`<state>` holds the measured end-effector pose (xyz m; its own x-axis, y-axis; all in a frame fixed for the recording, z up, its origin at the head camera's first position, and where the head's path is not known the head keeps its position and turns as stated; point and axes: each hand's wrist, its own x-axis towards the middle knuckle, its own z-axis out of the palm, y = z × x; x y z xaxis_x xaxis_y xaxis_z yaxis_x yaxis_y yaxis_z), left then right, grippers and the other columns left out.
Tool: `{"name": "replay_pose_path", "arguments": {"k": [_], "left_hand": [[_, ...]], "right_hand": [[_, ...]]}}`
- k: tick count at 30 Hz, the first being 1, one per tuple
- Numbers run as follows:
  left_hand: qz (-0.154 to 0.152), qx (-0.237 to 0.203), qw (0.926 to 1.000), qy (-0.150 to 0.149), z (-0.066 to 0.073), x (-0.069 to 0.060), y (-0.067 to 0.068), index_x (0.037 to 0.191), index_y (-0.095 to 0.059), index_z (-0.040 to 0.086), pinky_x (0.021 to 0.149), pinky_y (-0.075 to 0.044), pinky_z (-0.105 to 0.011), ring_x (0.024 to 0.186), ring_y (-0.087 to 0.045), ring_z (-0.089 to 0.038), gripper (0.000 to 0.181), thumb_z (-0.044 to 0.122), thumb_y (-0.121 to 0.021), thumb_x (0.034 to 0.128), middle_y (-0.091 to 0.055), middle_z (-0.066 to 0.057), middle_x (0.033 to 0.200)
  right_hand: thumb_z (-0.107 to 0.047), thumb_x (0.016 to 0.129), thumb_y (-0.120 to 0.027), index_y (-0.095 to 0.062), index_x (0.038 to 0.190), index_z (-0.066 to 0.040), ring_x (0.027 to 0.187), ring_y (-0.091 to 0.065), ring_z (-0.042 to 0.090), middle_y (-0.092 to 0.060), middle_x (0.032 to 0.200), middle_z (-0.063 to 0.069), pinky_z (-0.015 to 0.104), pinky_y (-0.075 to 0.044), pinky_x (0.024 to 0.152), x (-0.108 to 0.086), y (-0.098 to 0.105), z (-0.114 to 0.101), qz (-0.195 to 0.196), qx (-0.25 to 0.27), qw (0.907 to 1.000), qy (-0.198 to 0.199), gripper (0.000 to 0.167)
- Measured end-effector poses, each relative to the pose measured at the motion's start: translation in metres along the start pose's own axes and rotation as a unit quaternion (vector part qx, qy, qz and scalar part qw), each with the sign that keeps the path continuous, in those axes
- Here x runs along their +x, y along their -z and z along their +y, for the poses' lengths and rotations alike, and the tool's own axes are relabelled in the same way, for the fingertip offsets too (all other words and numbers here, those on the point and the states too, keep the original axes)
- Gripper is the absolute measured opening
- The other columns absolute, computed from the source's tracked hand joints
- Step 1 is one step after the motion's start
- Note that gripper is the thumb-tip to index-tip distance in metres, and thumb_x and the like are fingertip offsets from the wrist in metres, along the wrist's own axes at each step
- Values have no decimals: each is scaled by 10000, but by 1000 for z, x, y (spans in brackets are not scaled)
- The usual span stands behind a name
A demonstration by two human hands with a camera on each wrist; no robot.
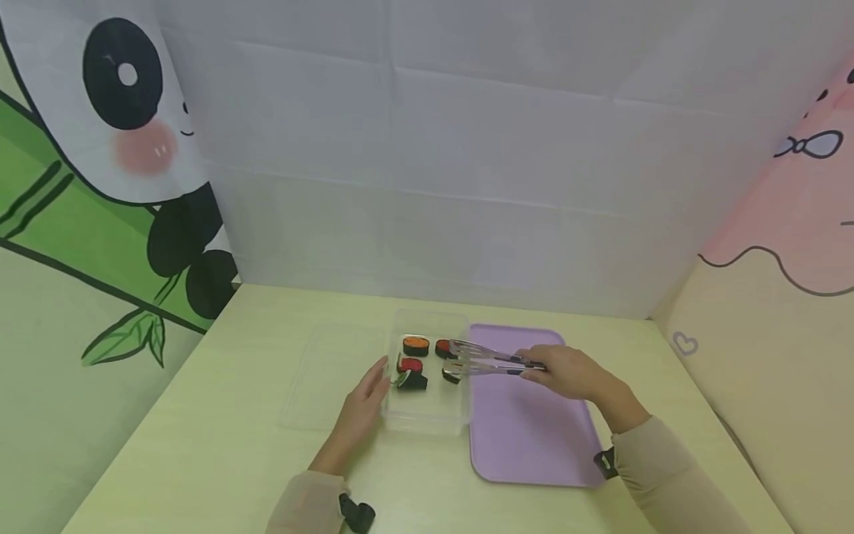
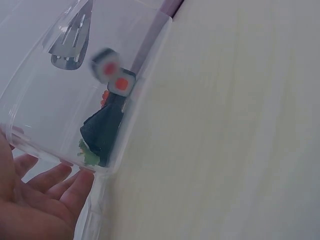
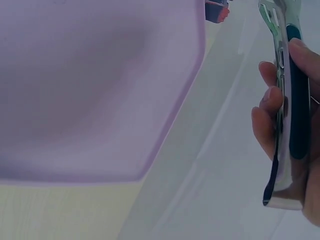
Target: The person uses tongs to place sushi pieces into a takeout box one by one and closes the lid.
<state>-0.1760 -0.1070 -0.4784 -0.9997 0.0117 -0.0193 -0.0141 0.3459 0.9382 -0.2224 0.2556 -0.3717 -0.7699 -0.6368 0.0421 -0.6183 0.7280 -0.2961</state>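
Observation:
My right hand [image 1: 570, 371] grips metal tongs with dark handles [image 3: 299, 95]. The tongs' two arms stand apart, their slotted tips over the right side of a clear plastic box [image 1: 427, 425]. Near those tips are a red-topped sushi piece [image 1: 442, 348] and a dark-wrapped piece [image 1: 451, 377]. An orange-topped piece [image 1: 416, 345], a red-topped piece [image 1: 410, 364] and a dark cone-shaped hand roll [image 1: 412, 381] lie toward the box's left. Against the outside of the left wall, my left hand [image 1: 359, 411] rests its extended fingers. One roll [image 2: 106, 66] looks blurred in the left wrist view.
A purple tray [image 1: 534, 430] lies right beside the box. To the left, a flat transparent lid or sheet [image 1: 320, 378] rests on the pale wooden table [image 1: 220, 460]. A white sheet [image 1: 467, 148] hangs behind, with printed cartoon panels at both sides.

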Motion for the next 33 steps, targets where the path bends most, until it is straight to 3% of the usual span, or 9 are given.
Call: {"name": "replay_pose_path", "arguments": {"k": [4,12,19,25,33], "left_hand": [[-9,-2,10000,14,-1,0,1,1524,-352,163,1098,-263,-562,1354,-354,-401,500,315,-437,1055,-382,-194,1495],[7,30,10000,15,1,1,1,1523,-354,169,1093,-273,-565,1354,-358,-398,525,377,-433,1047,-384,-185,1496],[3,90,9999,47,4,-1,1,1521,-358,157,1086,-273,-583,1346,-364,-412,490,298,-431,1057,-392,-199,1488],[13,137,9999,53,3,0,0,1519,-359,148,1085,-278,-580,1342,-368,-415,485,276,-435,1058,-394,-207,1484],[13,165,9999,-42,1,0,1,1520,-352,137,1080,-284,-583,1338,-368,-425,487,280,-429,1061,-386,-222,1482]], "right_hand": [[-227,959,-636,-637,1254,-18,977,-610,203,-669,1126,48,461,-509,827,-3,2,2,-35,28,9999,-101,361],[-253,959,-632,-619,1290,-44,892,-568,155,-659,1080,0,438,-497,782,-13,9,8,-10,62,9992,-391,392],[-263,948,-657,-604,1283,-51,712,-459,131,-520,817,-54,322,-390,607,-29,15,14,304,497,9955,-753,400],[-226,938,-677,-564,1310,-19,651,-402,136,-460,772,-19,282,-341,541,-40,7,22,959,917,9822,-1331,440],[-239,949,-666,-468,1368,92,742,-500,209,-648,1040,168,330,-415,610,-57,-10,36,1564,1166,9568,-2157,569]]}}
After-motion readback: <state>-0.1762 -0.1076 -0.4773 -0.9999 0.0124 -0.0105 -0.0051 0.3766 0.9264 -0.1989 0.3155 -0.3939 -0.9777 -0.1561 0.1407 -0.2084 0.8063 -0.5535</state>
